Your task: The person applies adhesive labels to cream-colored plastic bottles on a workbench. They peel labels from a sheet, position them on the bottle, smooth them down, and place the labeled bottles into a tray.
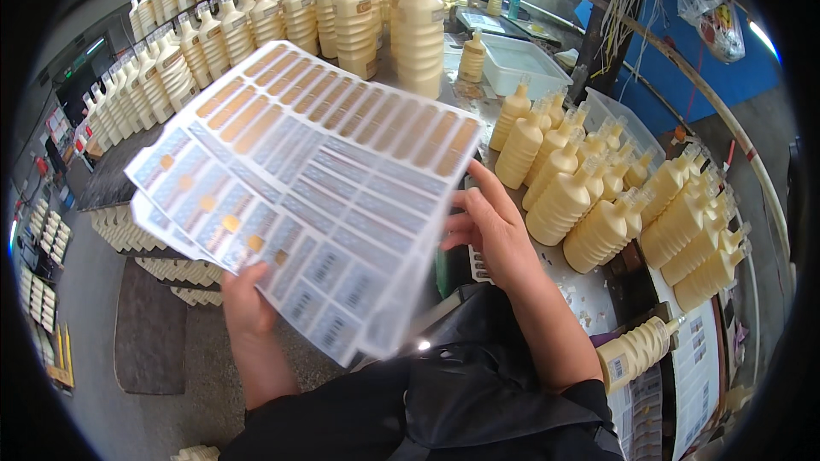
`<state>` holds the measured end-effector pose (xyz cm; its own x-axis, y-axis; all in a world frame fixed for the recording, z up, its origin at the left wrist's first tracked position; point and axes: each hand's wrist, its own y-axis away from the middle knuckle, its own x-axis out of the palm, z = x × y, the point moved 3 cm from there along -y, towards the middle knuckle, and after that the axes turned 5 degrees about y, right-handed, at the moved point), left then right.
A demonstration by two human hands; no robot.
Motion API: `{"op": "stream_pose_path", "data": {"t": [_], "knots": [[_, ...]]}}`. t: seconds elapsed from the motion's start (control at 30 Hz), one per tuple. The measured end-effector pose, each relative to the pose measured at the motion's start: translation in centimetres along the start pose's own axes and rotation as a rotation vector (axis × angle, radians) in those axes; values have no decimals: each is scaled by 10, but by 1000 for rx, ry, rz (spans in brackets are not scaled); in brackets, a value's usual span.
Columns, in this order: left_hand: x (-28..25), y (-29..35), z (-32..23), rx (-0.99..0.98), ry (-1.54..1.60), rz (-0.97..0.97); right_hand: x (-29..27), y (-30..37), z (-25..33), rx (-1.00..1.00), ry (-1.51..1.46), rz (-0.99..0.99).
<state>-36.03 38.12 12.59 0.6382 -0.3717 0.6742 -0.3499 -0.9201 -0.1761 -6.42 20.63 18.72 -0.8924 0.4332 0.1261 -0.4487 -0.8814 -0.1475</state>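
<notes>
Several label sheets (329, 162) are fanned out, tilted in front of my body. They are white, with rows of gold-brown strips, pale blue panels and barcode labels; their lower right corner is blurred. My left hand (248, 297) is closed on their lower left edge, thumb on top and the other fingers hidden underneath. At the right edge is my right hand (487, 226), its fingers apart and slightly bent. Its fingertips reach the sheet's edge, but I cannot tell whether they press on it.
Cream ribbed bottles (559, 183) stand grouped on the table to the right. More bottles (248, 26) line curved racks at the back left. One bottle (636, 354) lies on its side near label sheets (699, 376). A clear plastic tub (523, 64) sits at the back.
</notes>
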Motion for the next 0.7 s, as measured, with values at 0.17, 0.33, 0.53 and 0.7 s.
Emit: {"op": "stream_pose_path", "data": {"t": [0.17, 0.33, 0.53, 0.7], "knots": [[-2, -39, -47, 172, -90, -208, -17, 10, -1, 5, 64, -45], [0, -70, -66, 346, -91, -252, -34, 20, -6, 79, 167, -28], [-15, -70, -55, 359, -61, -224, -39, 34, -15, 168, 156, 25], [13, -50, -12, 145, 12, -174, -35, 48, -3, -16, -26, 23]]}}
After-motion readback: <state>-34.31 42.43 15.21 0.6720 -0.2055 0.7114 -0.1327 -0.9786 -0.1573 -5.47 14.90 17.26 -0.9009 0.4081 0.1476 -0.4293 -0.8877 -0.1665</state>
